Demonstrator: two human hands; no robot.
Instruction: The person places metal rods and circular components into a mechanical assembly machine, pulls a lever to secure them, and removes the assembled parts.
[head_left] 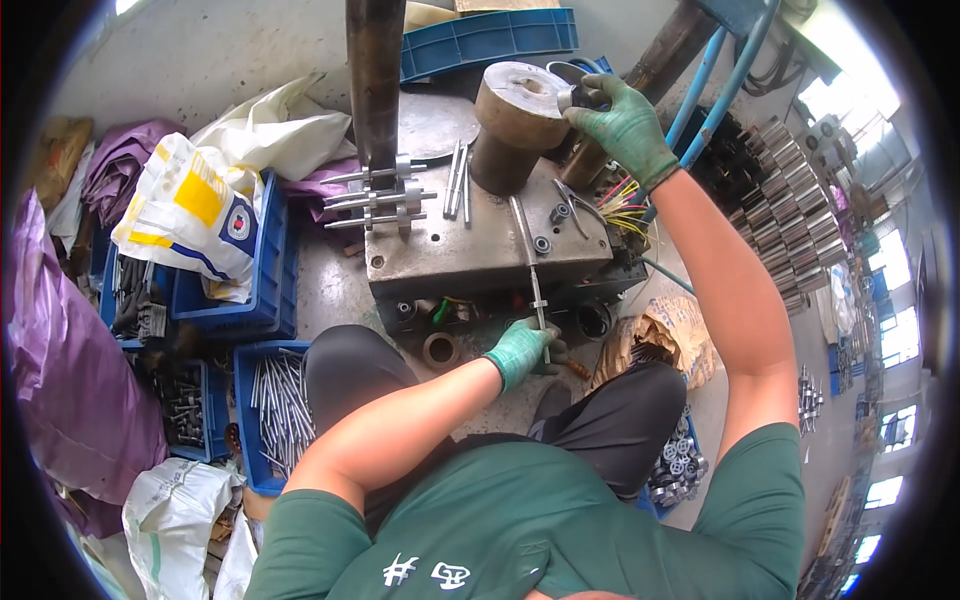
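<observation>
left hand (522, 350) grips a thin metal rod (534, 275) near; right hand (622, 122) holds a small dark part (580, 97) atop the far brown cylinder (515, 125).

— How many gloved hands at work?
— Two: the left hand (522, 350) and the right hand (625, 125), both in green gloves.
— Big metal cylinders?
— One brown cylinder (517, 125) on the steel block (470, 245).
— Blue crates on the floor?
— At least four; one, the crate of rods (280, 410), holds too many to count.
</observation>
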